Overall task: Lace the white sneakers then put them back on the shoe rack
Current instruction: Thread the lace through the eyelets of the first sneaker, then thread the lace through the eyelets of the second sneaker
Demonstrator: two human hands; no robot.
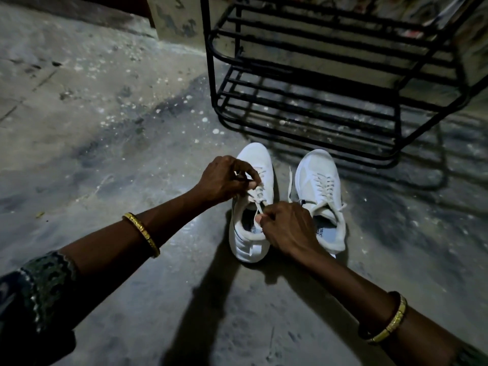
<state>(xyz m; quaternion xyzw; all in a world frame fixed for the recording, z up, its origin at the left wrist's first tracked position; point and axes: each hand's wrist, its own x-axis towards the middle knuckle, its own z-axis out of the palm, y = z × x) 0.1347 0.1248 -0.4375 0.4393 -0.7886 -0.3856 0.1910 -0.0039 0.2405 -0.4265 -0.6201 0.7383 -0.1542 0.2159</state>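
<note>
Two white sneakers stand side by side on the floor, toes pointing at the black shoe rack [343, 83]. Over the left sneaker [254, 159], my left hand [224, 180] pinches a lace [257, 194] near the middle eyelets. My right hand [287, 225] is closed on another part of that lace close to the shoe's opening and covers the collar's right side. The right sneaker [317, 170] shows laces crossed through its eyelets, and one loose lace end [290, 180] trails along the floor between the shoes.
The metal rack stands just beyond the shoes, its slatted shelves holding nothing. A stained concrete floor [105, 128] spreads to the left and toward me. A wall corner [174, 19] rises at the back. Gold bangles sit on both wrists.
</note>
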